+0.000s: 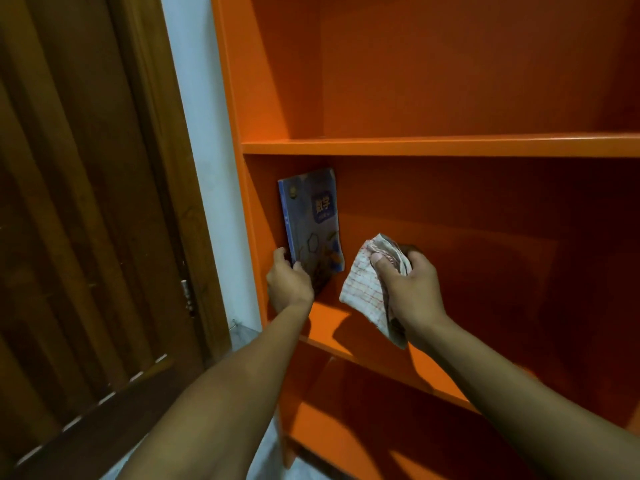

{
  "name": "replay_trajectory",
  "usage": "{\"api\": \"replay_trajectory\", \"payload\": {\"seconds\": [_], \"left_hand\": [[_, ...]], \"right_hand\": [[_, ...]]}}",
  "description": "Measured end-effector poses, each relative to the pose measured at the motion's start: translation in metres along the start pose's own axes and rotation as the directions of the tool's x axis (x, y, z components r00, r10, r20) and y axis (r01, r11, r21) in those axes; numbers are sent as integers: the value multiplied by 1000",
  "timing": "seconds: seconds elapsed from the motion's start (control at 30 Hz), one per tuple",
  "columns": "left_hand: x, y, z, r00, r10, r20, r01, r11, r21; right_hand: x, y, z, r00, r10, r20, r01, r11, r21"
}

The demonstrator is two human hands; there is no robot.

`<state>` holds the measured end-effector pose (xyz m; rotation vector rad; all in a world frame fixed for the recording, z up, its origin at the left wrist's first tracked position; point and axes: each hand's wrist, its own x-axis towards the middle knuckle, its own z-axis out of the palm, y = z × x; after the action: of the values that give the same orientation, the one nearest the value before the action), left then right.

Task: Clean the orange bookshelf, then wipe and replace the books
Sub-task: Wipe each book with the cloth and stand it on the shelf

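Orange bookshelf [433, 147] fills the right side of your view, with a dark wooden door [86, 202] on the left and a strip of pale wall [204, 168] between them. Upper compartment shows bare orange boards. Lighting is dim and the back panel goes dark toward the right.

Middle compartment: one blue book [311, 220] stands upright at the far left end of that shelf board, tight against the left side panel, cover facing right and slightly toward you. Cover has a title block and hexagon graphics; text too small to read reliably.

Your left hand [289, 284] grips the book at its lower spine corner, fingers curled round the near edge, thumb side on the panel side. Whether the book's bottom edge sits fully on the board can't be told, since the hand covers it.

Your right hand [410, 285] holds a checked cloth [367, 289], fingers and thumb clamped on a bunched part of it, the rest hanging down past the wrist toward the shelf's front edge. Cloth is just beside the book's lower right corner, not clearly touching it.

Lower compartment is visible below, partly shadowed by your forearms.
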<state>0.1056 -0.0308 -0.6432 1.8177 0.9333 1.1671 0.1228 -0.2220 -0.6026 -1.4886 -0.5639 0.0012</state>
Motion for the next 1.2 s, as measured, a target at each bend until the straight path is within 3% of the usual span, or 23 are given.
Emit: {"api": "replay_trajectory", "payload": {"seconds": [0.2, 0.3, 0.43, 0.53, 0.7, 0.9, 0.93, 1.03, 1.2], "left_hand": [[-43, -35, -67, 951, 304, -60, -305, 952, -6], [-60, -77, -103, 943, 331, 25, -332, 941, 58], [-100, -153, -151, 967, 160, 196, -193, 968, 162], [-142, -213, -186, 943, -84, 321, -8, 961, 275], [-208, -303, -229, 748, -441, 495, 144, 837, 528], [-273, -360, -238, 552, -572, 607, 70, 757, 650], [-282, -369, -235, 545, -591, 595, 88, 746, 660], [-297, -392, -219, 613, -638, 466, 133, 665, 735], [-302, -366, -203, 655, -671, 348, 110, 540, 834]], "right_hand": [[-28, 0, 15, 998, 28, 49, -31, 997, 64], [-52, 8, 35, 989, 101, 105, -113, 987, 113], [-94, 37, 64, 949, 242, 200, -267, 958, 109], [-125, 60, 85, 924, 301, 237, -322, 945, 53], [-171, 102, 105, 843, 424, 331, -424, 903, -77], [-188, 115, 124, 799, 453, 396, -437, 889, -137], [-187, 115, 125, 800, 445, 402, -433, 893, -124], [-186, 117, 124, 805, 435, 403, -423, 898, -123], [-185, 124, 113, 818, 399, 414, -366, 917, -160]]}}
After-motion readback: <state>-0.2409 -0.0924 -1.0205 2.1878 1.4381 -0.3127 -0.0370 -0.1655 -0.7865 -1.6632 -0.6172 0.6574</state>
